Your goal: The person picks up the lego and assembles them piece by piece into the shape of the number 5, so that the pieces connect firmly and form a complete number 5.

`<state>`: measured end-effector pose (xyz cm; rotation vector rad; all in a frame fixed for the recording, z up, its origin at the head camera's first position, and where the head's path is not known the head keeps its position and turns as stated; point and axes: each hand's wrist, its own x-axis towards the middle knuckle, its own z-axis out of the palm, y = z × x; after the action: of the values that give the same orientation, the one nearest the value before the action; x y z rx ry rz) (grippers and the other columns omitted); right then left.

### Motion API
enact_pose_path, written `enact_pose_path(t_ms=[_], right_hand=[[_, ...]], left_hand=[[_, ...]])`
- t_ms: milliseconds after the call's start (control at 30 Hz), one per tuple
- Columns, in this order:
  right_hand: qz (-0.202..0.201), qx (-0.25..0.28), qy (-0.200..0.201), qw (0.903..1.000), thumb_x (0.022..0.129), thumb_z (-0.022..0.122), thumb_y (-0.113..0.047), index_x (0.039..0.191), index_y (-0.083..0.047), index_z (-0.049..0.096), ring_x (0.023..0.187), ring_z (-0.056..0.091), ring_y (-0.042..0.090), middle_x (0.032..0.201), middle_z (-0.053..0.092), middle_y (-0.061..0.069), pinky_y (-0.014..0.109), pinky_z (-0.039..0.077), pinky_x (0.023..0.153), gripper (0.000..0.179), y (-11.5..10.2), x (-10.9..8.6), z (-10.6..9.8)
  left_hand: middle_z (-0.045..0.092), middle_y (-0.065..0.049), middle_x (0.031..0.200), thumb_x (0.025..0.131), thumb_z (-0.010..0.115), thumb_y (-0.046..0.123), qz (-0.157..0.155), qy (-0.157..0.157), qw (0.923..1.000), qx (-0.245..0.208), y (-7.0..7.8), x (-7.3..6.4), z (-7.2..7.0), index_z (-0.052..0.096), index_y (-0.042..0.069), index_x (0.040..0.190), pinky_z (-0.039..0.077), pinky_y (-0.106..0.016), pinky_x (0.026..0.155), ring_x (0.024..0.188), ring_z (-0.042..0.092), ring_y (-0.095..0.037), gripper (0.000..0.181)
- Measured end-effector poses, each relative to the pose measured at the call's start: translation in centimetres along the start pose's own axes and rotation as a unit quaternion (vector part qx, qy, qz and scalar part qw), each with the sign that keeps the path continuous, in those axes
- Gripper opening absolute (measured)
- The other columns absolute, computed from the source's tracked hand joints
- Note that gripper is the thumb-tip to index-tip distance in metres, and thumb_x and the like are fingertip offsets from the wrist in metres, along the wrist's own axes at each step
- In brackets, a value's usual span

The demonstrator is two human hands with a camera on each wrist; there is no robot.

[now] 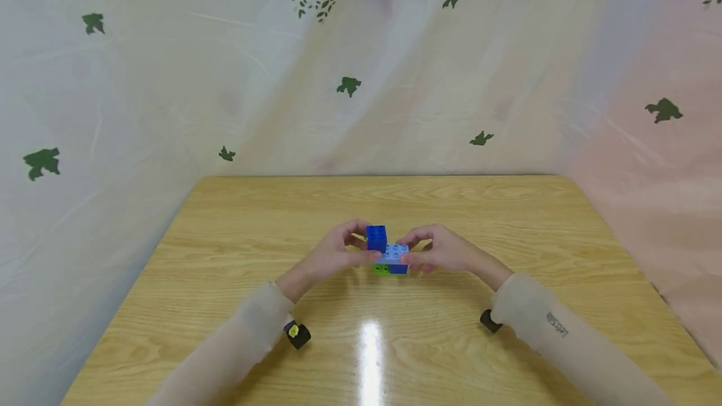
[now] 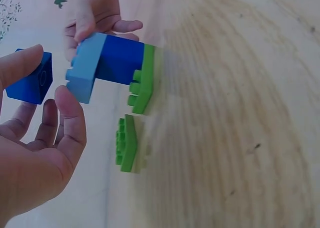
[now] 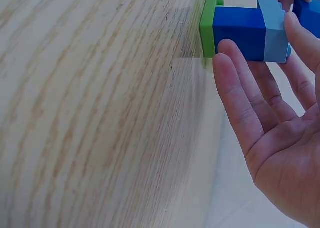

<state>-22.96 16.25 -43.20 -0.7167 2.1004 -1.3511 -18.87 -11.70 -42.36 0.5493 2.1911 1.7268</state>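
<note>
My left hand [image 1: 335,249] pinches a dark blue toy building brick [image 2: 30,80] between thumb and finger, above one end of a small stack. On top of that stack lies a light blue brick [image 1: 396,252], studs up. Beneath it come another dark blue brick [image 3: 240,32] and a green plate [image 2: 146,80] at the bottom. The right hand [image 1: 442,249] grips the light blue brick's right end, its lower fingers loose beside the stack. One fingertip of the left hand is right at the light blue brick's other end in the left wrist view.
A separate green plate [image 2: 127,143] with studs rests on the table beside the stack. The wooden table [image 1: 479,356] reaches back to a curtain [image 1: 406,118] with printed leaves. Black wrist devices [image 1: 297,334] hang below both sleeves.
</note>
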Motion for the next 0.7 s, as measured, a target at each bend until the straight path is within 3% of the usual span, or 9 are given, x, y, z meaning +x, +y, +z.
enact_pose_path(t_ms=[300, 700], right_hand=[[0.005, 0.006, -0.002, 1.0000, 0.094, 0.075, -0.030, 0.126, -0.007, 0.068, 0.087, 0.071, 0.038, 0.111, 0.066, 0.012, 0.048, 0.061, 0.069, 0.040, 0.0, 0.1, 0.0], [0.007, 0.007, -0.004, 0.9999, 0.095, 0.075, -0.028, 0.127, -0.007, 0.067, 0.087, 0.071, 0.035, 0.112, 0.065, 0.012, 0.048, 0.061, 0.070, 0.039, 0.1, 0.1, -0.2]], left_hand=[[0.064, -0.008, 0.116, 0.089, 0.081, 0.019, -0.007, -0.003, 0.9999, 0.010, -1.2, 0.5, 1.0, 0.059, 0.009, 0.128, 0.057, -0.044, 0.073, 0.102, 0.060, -0.028, 0.046], [0.056, -0.014, 0.124, 0.092, 0.078, 0.022, -0.044, -0.019, 0.9981, -0.038, -1.7, 0.9, 1.2, 0.055, 0.017, 0.135, 0.061, -0.045, 0.064, 0.097, 0.069, -0.036, 0.049]])
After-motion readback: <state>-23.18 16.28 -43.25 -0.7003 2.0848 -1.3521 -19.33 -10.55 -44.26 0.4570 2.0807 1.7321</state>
